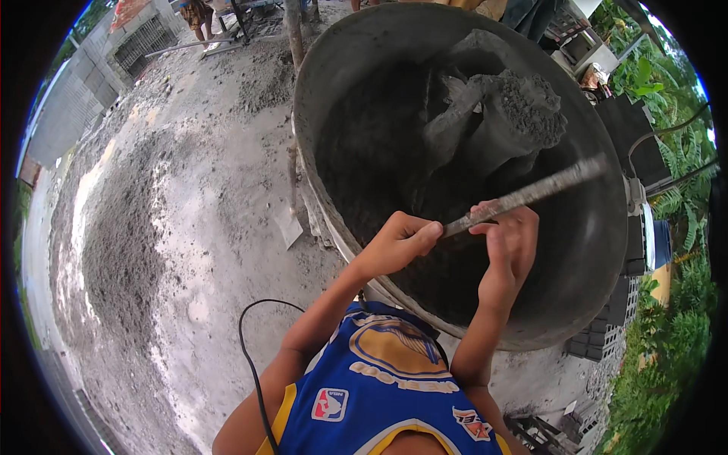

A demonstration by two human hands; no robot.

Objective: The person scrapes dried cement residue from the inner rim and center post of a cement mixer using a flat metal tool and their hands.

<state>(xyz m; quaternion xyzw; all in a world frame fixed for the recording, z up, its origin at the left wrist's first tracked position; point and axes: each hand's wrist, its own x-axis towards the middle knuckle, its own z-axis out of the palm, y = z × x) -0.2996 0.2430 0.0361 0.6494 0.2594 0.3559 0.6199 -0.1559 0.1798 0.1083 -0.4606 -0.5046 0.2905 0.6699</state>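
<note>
Judged mid-handling of a grey bar, slanting over the drum. Pinched at its near end by fingers of the left hand; bracketed farther up by half-curled fingers of the right hand, unable to tell whether gripping. Likely to need a firm two-handed hold.

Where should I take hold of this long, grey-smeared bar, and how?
Grip the bar near its upper-right end, from the right, probably across its width: it's straight and juts free over the round grey drum, while the left hand and right hand occupy its lower part.
</note>
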